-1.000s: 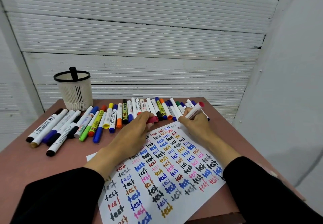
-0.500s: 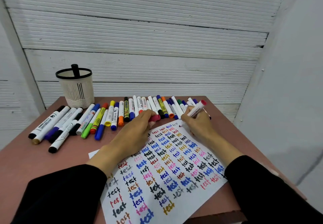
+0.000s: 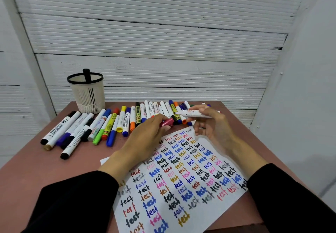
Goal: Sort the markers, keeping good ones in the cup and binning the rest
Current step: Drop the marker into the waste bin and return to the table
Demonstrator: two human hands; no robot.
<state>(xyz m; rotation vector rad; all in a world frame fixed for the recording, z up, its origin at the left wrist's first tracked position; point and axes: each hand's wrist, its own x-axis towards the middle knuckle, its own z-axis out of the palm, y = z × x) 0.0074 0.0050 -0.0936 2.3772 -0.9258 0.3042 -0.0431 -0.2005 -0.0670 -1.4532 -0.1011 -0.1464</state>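
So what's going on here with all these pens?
A person is testing markers on a sheet of paper covered in the word "test". The right hand holds an uncapped white marker lifted above the sheet, and the left hand pinches its pink cap. A row of markers lies on the table, and one black marker stands in the cup.

Right hand (image 3: pixel 212 123) holds marker (image 3: pixel 195 113); left (image 3: pixel 145 138) pinches cap (image 3: pixel 167 122) (pink).
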